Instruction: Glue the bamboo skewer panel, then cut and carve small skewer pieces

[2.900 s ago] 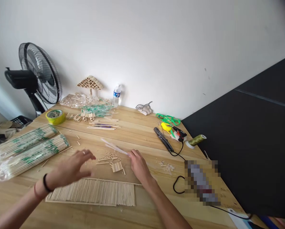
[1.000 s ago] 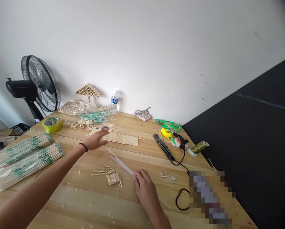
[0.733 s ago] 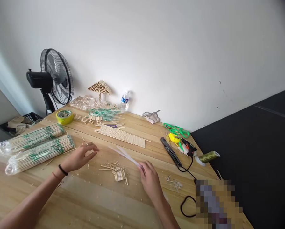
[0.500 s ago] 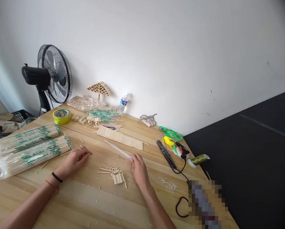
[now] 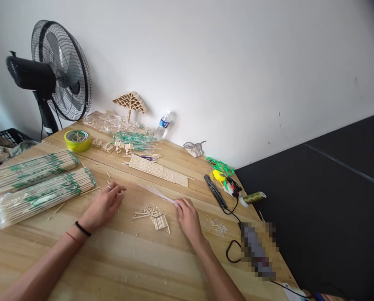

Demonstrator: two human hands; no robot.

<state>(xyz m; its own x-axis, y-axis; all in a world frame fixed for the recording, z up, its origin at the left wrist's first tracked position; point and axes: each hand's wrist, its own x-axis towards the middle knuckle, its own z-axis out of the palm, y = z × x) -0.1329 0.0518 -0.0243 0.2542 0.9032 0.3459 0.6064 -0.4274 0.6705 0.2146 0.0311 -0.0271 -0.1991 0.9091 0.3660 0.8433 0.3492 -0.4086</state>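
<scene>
The wooden table bore a flat stick panel beyond both hands. The left hand, fingers loosely curled, thumb apart, lay near the tabletop (contact could not be judged). The right hand pinched a translucent strip between panel and cut sticks.

Slender, whitish, translucent strips; close together, slanting; near ends gripped in the right hand; far ends free.

The right hand hides part of a pale strip; pixelation blurs a greyish object.
</scene>
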